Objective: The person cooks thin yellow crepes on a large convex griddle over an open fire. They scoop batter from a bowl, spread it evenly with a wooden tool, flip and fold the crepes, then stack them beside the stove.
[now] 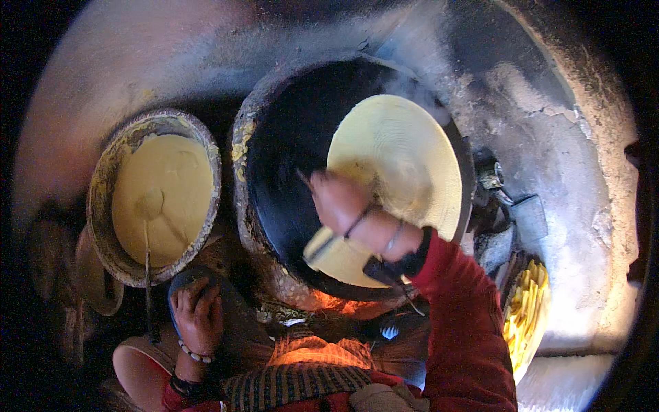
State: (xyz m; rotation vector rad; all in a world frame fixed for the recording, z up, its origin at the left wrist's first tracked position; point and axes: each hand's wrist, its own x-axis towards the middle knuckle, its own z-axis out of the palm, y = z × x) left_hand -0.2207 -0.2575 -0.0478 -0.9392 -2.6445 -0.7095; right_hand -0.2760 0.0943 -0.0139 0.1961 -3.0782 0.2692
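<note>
Over a large dark round griddle (280,154), my right hand (342,201) is closed and blurred. A thin dark tool (304,179) sticks out of it; the tool's full shape is hidden. Under the hand and forearm lies a broad pale yellow sheet of batter or flatbread (401,129), its surface marked with ring-like ridges. My left hand (198,311) rests on my knee, fingers a little apart, holding nothing. Left of the griddle, a ladle (147,242) leans in a deep oval bowl (98,206) of pale yellow batter (175,165).
Fire (342,303) glows beneath the griddle's near edge. Yellow strips (527,304) lie in a container at the right. Dark objects and a small flat grey piece (530,217) sit beside the griddle. A curved plastered wall (216,46) stands behind.
</note>
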